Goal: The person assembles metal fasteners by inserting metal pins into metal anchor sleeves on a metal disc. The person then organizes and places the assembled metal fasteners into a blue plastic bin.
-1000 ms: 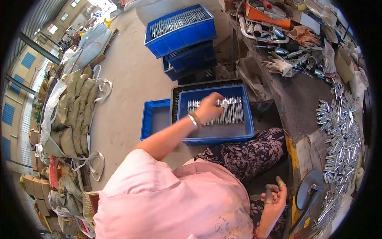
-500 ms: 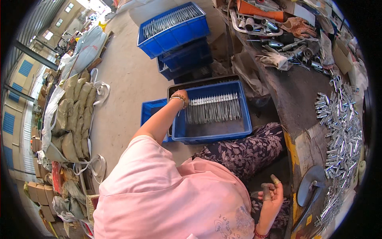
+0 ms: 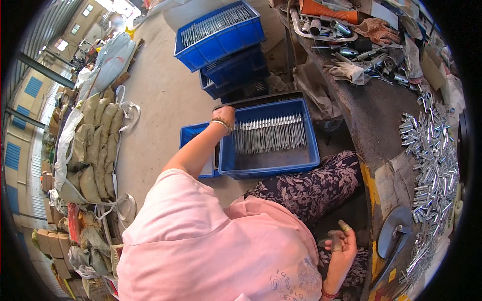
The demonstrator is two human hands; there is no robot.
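Note:
A blue plastic crate (image 3: 271,163) sits on the floor in front of my knees, with a row of thin metal rods (image 3: 269,134) laid across its far half. My left hand (image 3: 225,114) reaches out to the crate's far left corner, fingers closed over the rim; a bangle is on the wrist. My right hand (image 3: 341,243) hangs low by my lap beside the workbench, fingers loosely curled. A small dark piece shows at its fingers, but whether it is held is unclear. My pink shirt hides the near floor.
Stacked blue crates (image 3: 219,30) with more rods stand farther off. A smaller blue crate (image 3: 193,135) lies left of the main one. On the right, a workbench (image 3: 371,115) carries short metal tubes (image 3: 429,150), gloves and tools. Filled sacks (image 3: 90,140) line the left.
My left hand has left the rods in the middle of the crate and moved left to its far left corner. My right hand has sunk slightly, fingers curling more.

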